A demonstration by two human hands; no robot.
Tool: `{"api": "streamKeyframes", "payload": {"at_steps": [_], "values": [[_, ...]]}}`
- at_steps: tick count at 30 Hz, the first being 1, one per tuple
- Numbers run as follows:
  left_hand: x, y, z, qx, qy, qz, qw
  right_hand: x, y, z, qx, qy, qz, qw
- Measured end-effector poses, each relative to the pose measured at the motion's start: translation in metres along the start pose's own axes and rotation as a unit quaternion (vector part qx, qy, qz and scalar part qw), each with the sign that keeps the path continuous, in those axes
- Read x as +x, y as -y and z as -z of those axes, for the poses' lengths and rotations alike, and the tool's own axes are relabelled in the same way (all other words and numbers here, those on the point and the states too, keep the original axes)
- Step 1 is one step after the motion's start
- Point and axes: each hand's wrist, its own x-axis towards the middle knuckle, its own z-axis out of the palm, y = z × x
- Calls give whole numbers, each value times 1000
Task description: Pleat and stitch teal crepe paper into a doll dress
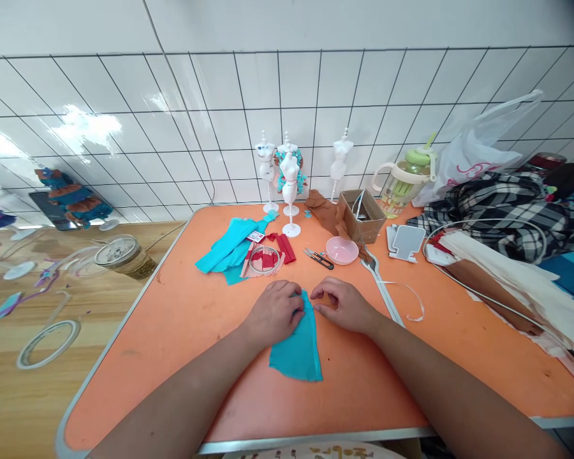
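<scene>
Flared turquoise cloth (297,354), smooth; left hand (281,309) gripping narrow end; right hand (338,305) curled beside, grip unclear.

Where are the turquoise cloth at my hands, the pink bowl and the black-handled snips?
Turquoise cloth (297,354): head view, on its wide lower part.
Pink bowl (342,258): head view, on its near wall.
Black-handled snips (323,259): head view, on the handles.
</scene>
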Motion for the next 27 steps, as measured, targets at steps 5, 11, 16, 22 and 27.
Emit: {"api": "streamKeyframes", "payload": {"at_steps": [5, 11, 16, 22, 27], "values": [[1, 0, 2, 8, 5, -7, 1000, 0, -1, -4, -42, 33, -5, 999], [1, -1, 1, 8, 13, -12, 1000, 2, 2, -8, -79, 41, -11, 996], [2, -1, 0, 3, 15, -7, 1000, 1, 2, -8, -92, 40, -12, 995], [2, -1, 0, 5, 14, -4, 1000, 1, 0, -9, -96, 52, -8, 994], [1, -1, -2, 17, 12, -6, 1000, 1, 1, -10, -96, 47, -10, 994]]}}
